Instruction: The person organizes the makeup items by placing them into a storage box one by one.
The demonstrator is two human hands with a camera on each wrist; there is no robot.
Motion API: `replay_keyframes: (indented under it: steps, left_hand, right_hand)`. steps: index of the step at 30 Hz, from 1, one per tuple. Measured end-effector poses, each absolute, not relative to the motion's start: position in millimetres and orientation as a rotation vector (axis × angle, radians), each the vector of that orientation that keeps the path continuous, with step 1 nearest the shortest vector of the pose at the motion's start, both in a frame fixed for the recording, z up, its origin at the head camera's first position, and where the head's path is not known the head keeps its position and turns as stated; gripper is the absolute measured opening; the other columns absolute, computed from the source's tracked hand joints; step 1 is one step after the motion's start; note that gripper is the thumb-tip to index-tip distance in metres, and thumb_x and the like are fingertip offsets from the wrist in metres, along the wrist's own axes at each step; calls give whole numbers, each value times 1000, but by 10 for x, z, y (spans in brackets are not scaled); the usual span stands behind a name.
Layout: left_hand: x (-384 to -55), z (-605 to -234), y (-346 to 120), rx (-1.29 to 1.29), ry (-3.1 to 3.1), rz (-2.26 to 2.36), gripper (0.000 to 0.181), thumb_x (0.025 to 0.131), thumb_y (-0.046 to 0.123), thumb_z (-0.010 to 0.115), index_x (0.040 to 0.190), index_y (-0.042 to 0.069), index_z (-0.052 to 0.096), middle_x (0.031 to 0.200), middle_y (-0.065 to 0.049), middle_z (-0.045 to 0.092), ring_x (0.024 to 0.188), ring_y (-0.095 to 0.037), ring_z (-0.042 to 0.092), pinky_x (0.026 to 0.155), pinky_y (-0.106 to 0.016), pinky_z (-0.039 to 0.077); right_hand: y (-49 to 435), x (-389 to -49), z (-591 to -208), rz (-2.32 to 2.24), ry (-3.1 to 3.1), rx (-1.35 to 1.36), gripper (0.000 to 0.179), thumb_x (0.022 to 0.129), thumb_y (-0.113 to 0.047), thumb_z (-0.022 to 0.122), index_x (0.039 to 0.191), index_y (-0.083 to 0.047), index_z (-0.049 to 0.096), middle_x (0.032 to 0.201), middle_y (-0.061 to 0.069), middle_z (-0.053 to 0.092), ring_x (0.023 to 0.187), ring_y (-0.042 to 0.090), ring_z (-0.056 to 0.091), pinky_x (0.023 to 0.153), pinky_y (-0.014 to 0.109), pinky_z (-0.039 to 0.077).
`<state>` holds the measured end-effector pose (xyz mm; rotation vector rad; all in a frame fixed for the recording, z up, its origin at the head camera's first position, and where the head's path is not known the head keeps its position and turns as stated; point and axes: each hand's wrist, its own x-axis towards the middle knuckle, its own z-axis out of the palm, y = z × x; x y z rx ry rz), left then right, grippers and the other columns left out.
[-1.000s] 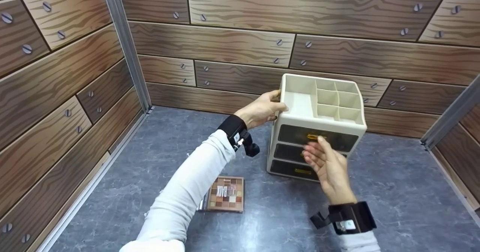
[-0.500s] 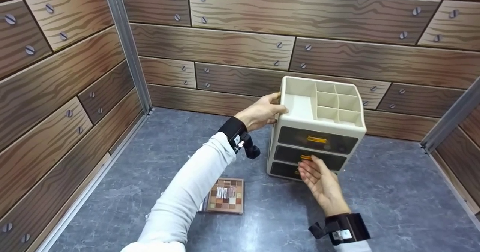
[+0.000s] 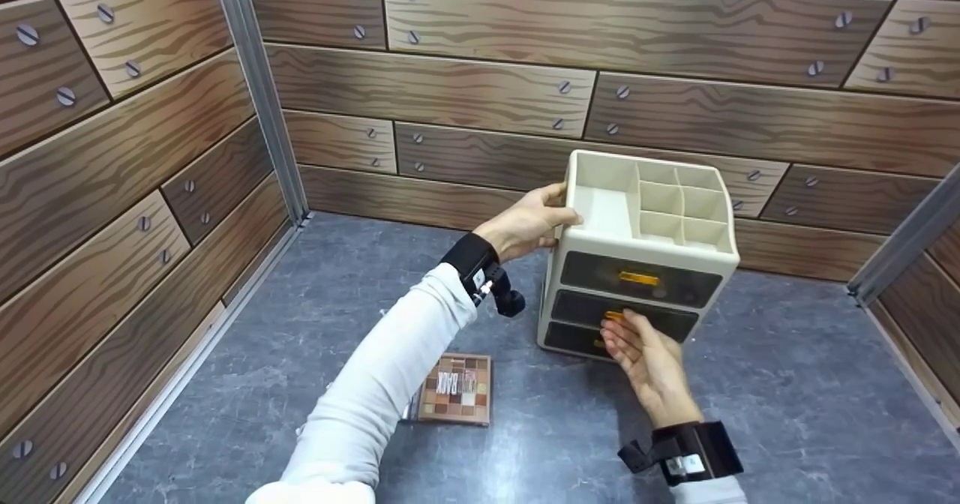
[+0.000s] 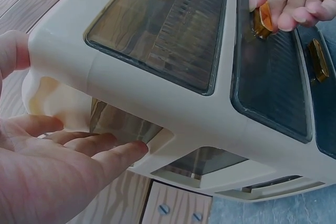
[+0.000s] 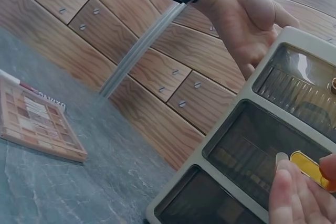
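Marbled blue-grey surface (image 3: 787,384). My right hand (image 3: 649,369) pinches the crosswise middle handle (image 4: 262,20); my left hand (image 3: 525,220) grips the drawer unit (image 3: 596,270) from the left.

Palette (image 3: 455,388) left of organizer (image 3: 649,247)

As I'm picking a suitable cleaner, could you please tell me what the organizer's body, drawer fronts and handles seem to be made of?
Body: probably satin cream plastic, given its rounded, moulded edges. Drawer fronts: likely plastic, perhaps glass; glossy, tinted and see-through. Handles: shiny gold, metal or coated plastic; highlights leave it open.
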<state>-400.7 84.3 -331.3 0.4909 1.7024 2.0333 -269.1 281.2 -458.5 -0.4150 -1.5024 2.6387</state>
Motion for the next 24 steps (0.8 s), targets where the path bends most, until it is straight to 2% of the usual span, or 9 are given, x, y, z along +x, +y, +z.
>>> replay_keyframes:
  steps: [4,13,24]
  left_hand:
    - [-4006,-3299,844,483,1686,2043,80,96,-6,60,166,9,25,130,-11,57,104,-25,65,90,-40,59]
    - [-3984,-3331,828,482,1659,2039,81,97,-5,59,167,11,22,136,-15,56,106,-26,66,93,-43,61]
    - [-3987,-3324,831,498,1638,2060,80,97,-6,58,167,9,22,134,-15,57,103,-25,66,88,-35,59]
  right_hand:
    - [2798,-2628,-4578,2632,-1506,-422,29,108,-13,56,86,-11,75,82,6,78,73,14,75,72,21,62]
    - [2786,-2366,-4612,2663,-1509,-441,30,108,-13,55,86,-9,74,82,6,78,74,13,75,71,21,62]
    - [2744,-2183,-4607,2667,-1540,-464,28,109,-16,55,90,-9,75,84,6,78,74,12,75,70,20,62]
